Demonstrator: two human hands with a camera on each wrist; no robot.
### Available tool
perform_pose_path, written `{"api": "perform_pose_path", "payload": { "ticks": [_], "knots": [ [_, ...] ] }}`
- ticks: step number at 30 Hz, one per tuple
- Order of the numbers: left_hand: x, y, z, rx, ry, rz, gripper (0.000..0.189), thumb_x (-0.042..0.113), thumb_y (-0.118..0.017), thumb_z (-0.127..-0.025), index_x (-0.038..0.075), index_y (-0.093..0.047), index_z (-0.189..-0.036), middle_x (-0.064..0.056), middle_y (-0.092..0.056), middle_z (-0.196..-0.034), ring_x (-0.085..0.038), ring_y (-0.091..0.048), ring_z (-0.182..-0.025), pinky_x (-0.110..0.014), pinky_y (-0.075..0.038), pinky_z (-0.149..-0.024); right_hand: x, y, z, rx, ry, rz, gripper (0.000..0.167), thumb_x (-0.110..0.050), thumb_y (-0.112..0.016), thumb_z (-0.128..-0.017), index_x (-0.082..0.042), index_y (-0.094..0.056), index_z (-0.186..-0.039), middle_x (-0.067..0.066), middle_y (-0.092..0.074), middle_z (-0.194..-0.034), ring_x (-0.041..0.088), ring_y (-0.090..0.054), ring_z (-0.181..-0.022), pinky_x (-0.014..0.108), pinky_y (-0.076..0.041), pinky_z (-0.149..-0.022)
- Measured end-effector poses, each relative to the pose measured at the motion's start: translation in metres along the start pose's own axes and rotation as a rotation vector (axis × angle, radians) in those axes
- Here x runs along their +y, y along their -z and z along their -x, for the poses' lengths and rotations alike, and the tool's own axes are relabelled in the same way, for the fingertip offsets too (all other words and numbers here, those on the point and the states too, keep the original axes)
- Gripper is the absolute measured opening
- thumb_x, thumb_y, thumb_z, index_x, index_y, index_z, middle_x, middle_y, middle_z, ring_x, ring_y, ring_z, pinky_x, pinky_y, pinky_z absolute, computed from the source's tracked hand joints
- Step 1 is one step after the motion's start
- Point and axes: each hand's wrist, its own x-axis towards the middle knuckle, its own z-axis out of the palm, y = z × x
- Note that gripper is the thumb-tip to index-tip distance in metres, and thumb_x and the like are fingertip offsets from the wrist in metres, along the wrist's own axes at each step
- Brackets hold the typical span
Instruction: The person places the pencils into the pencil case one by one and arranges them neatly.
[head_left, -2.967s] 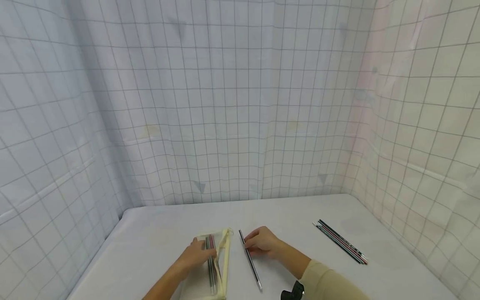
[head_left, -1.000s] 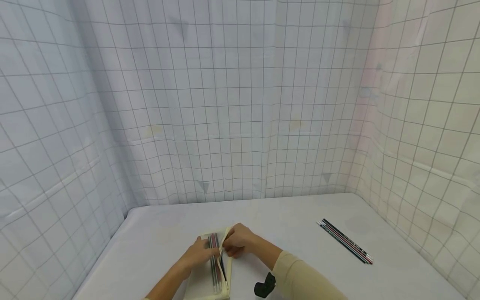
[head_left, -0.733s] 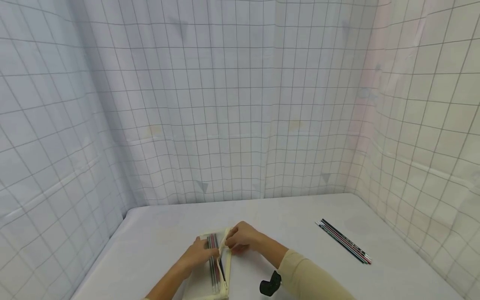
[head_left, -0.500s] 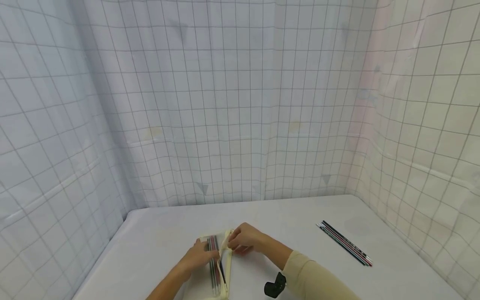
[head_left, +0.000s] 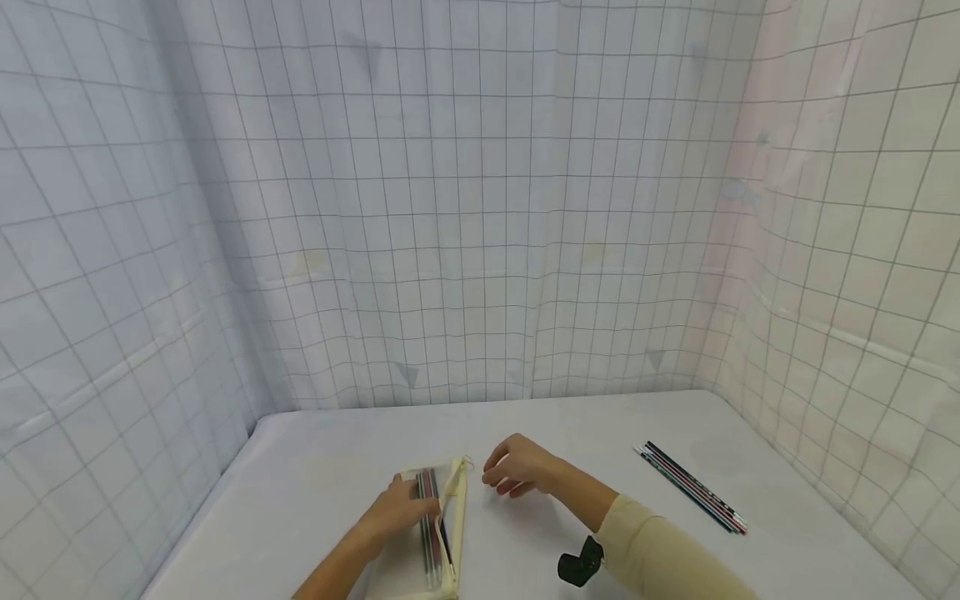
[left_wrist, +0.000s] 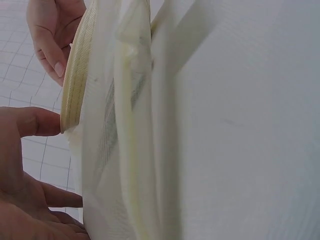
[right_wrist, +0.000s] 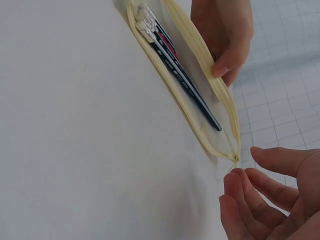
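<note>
A translucent zip pencil case with pale yellow trim lies at the front of the table, its zip side parted toward the right. Several pencils, mostly dark with a red one among them, lie inside with their white eraser ends toward the person. My left hand grips the case across its top, the thumb at the edge of the opening. Just right of the case's far corner, my right hand hovers with loosely bent fingers and nothing in them; in the right wrist view its fingertips show near the zip end.
A small bundle of dark and red pencils lies slanted on the right side of the white table. Gridded white curtains enclose the back and both sides. A black wrist device sits by the right sleeve.
The right hand took a dark pencil from the table beside the case into its opening, let go, and drew back to the right. The left hand stays on the case.
</note>
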Motion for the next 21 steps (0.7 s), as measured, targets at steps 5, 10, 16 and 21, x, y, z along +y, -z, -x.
{"api": "perform_pose_path", "payload": {
  "ticks": [5,10,16,21],
  "knots": [
    [0.0,0.004,0.002,0.01,-0.018,0.006,0.088,0.029,-0.073,-0.076,-0.016,-0.043,-0.146,-0.046,-0.013,-0.157,-0.066,-0.022,-0.14,-0.076,-0.026,-0.108,0.001,0.016,0.002,0.018,-0.014,0.033,0.013,-0.011,-0.079,-0.09,-0.004,-0.076,-0.101,0.006,-0.073,-0.086,0.02,-0.071,-0.074,0.036,-0.06,-0.067],
    [0.001,0.006,0.004,0.005,-0.001,0.007,0.089,0.029,-0.072,-0.077,-0.016,-0.041,-0.148,-0.045,-0.012,-0.158,-0.066,-0.02,-0.141,-0.077,-0.026,-0.108,0.006,0.034,0.007,0.04,-0.026,0.051,0.015,-0.011,-0.079,-0.09,-0.004,-0.075,-0.103,0.006,-0.073,-0.086,0.019,-0.071,-0.073,0.035,-0.06,-0.066],
    [0.0,0.001,0.004,-0.009,-0.002,0.002,0.086,0.032,-0.072,-0.08,-0.015,-0.044,-0.146,-0.046,-0.014,-0.157,-0.067,-0.021,-0.14,-0.077,-0.026,-0.107,0.026,0.056,0.016,0.089,-0.073,0.056,0.017,-0.012,-0.08,-0.089,-0.004,-0.075,-0.103,0.006,-0.072,-0.085,0.019,-0.07,-0.071,0.034,-0.058,-0.064],
    [0.0,0.002,0.003,-0.016,0.006,0.0,0.086,0.032,-0.072,-0.08,-0.016,-0.043,-0.146,-0.047,-0.013,-0.156,-0.067,-0.02,-0.14,-0.076,-0.025,-0.108,0.041,0.071,0.021,0.142,-0.106,0.076,0.016,-0.012,-0.08,-0.089,-0.004,-0.075,-0.102,0.006,-0.071,-0.085,0.019,-0.069,-0.071,0.033,-0.058,-0.063]
  ]
}}
